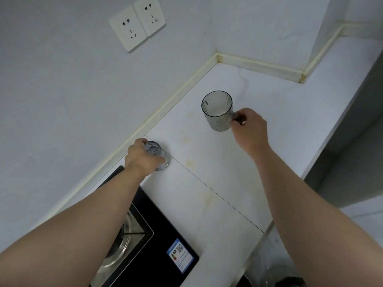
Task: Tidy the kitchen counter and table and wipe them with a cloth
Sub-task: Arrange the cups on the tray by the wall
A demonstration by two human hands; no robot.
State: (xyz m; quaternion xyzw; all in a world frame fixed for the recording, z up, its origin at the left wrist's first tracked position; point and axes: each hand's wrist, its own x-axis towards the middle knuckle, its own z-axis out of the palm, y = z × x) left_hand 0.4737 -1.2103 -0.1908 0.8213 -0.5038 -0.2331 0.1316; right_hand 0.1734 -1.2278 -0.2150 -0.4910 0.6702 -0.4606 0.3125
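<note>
At a pale, stained stone kitchen counter (209,191), the left hand (141,160) curls round a small clear textured glass tumbler (159,155) beside the black glass hob (163,226) — the right hand (249,132) pinches the handle of an upright smoky grey ribbed glass mug (217,112), nearer the corner.

Bare left hand (143,157), bare right hand (248,131); forearms (310,204) uncovered, seemingly to elbows.
</note>
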